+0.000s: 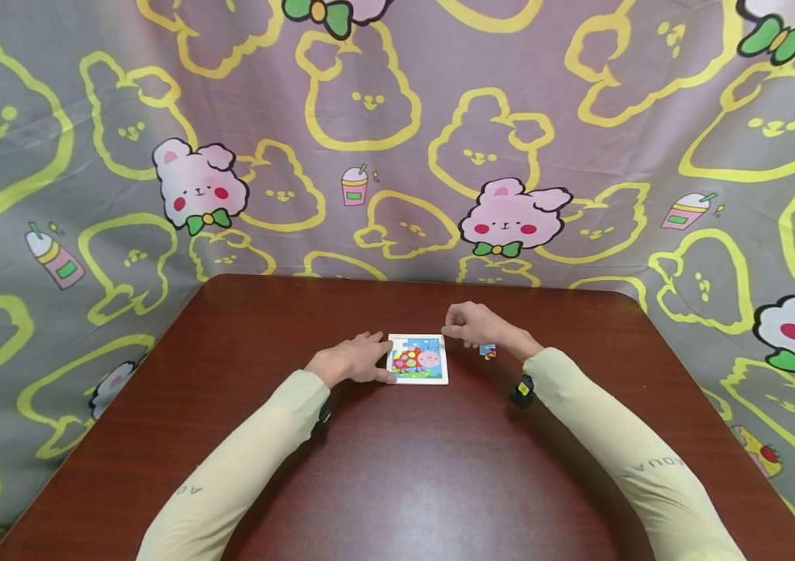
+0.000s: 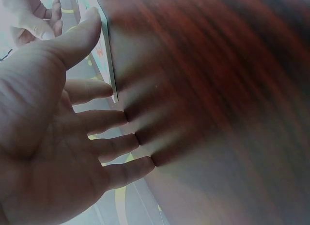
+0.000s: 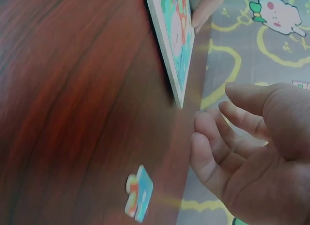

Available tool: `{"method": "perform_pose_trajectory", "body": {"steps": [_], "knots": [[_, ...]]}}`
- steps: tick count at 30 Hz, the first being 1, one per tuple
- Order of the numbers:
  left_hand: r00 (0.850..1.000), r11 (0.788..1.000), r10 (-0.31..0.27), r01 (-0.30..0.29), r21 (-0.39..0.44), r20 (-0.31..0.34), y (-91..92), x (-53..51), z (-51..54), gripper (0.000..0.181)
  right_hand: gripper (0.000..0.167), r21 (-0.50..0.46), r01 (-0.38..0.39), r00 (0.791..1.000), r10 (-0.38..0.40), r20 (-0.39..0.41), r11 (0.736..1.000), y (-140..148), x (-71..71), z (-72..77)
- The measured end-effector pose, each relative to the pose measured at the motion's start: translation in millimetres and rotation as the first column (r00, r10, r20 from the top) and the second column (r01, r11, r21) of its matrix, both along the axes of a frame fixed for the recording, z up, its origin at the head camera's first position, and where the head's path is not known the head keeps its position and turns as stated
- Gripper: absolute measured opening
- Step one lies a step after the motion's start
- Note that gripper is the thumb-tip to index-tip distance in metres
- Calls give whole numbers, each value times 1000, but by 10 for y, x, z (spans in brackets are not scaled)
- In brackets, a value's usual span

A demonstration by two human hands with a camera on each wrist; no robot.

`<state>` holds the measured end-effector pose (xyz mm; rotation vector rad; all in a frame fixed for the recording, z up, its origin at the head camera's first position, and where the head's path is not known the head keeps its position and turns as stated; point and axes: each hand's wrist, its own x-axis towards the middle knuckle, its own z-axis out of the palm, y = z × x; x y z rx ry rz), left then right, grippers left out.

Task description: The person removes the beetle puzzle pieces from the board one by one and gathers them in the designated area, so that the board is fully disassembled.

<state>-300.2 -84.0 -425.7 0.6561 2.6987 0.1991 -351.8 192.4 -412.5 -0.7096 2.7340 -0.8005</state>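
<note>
Left hand (image 1: 351, 360) unclenched, touching puzzle (image 1: 417, 359) at nine o'clock; right hand (image 1: 478, 323) loosely curled, empty, at two. Only right wrist view shows loose piece (image 3: 142, 193) whole.

A: Class of place?
B: Cloth-screened table space; home, office or studio cannot be told.
A: Landmark item?
B: Table (image 1: 264, 327), one: reddish-brown, wood-grained top, rounded far corners, pale sheen on the near part.
A: Enclosure?
B: Printed cloth (image 1: 408, 167), grey to pinkish, hanging in soft folds behind the table and along its left and right sides; any room beyond is hidden.
A: Pattern?
B: Cartoon: pale rabbits (image 1: 199, 183) with green bows (image 1: 209, 222), yellow animal outlines (image 1: 362, 146), pink drink cups (image 1: 354, 188). Above the table's far edge: one cup between two rabbits.
</note>
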Motion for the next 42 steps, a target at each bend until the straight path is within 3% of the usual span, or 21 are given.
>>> {"method": "perform_pose_trajectory", "body": {"steps": [8, 23, 42], "knots": [[1000, 1000, 3, -3, -5, 1, 4, 8, 4, 81, 16, -45, -8, 1000, 9, 14, 999, -145, -21, -94], [1000, 1000, 12, -12, -8, 14, 14, -4, 18, 80, 25, 2, -17, 999, 17, 29, 1000, -373, -19, -241], [999, 999, 30, -30, -16, 25, 43, -33, 26, 81, 29, 87, -29, 999, 27, 19, 996, -448, -22, -241]]}}
